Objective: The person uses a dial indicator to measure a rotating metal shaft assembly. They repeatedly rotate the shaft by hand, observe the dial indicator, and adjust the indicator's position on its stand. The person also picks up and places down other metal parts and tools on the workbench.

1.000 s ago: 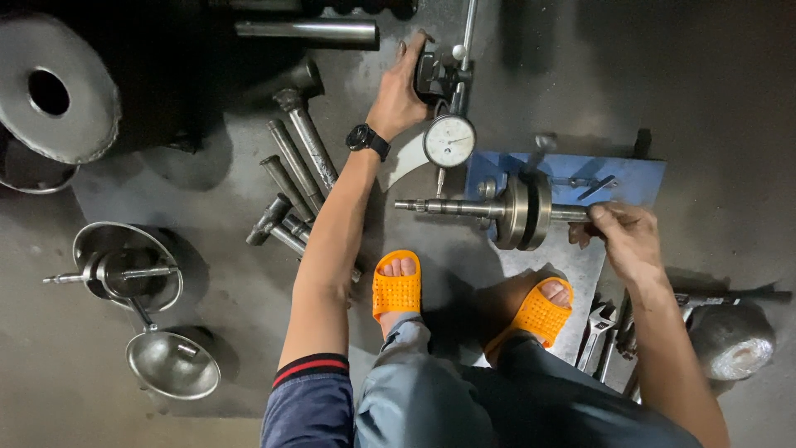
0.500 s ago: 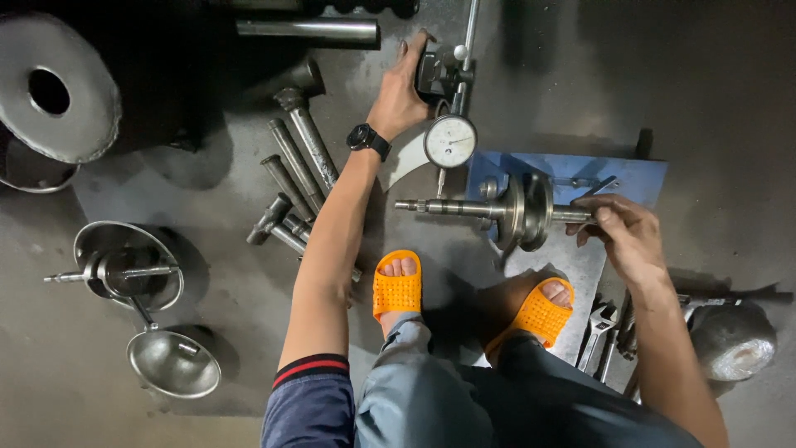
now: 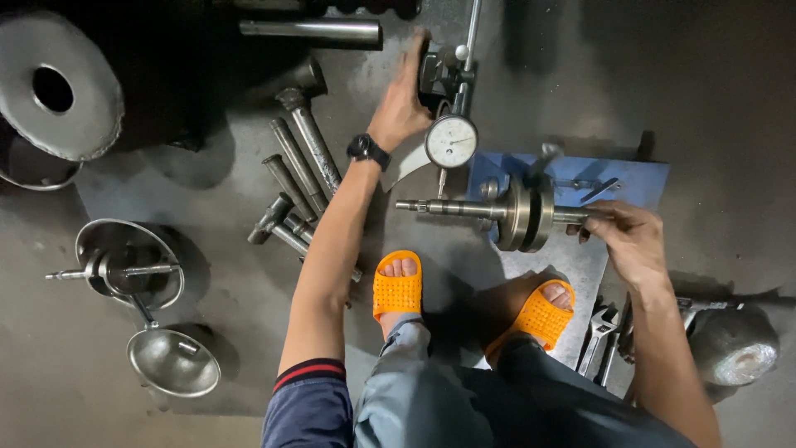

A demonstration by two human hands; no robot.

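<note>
Little has moved: hands apart, left hand (image 3: 401, 106) gripping gauge stand (image 3: 437, 73), right hand (image 3: 628, 238) pinching crankshaft (image 3: 514, 212).

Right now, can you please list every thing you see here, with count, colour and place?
dial gauge: one, white face, top centre, on dark stand
crankshaft: one, grey steel, centre, over blue fixture
steel rods: several, grey, floor left of centre
metal bowls: two, silver, lower left
round disc: one, grey, upper left
wrenches: a few, silver, lower right
sandals: two, orange, bottom centre
watch: one, black, left wrist
left hand: on the stand
right hand: at the crankshaft's right end
</note>
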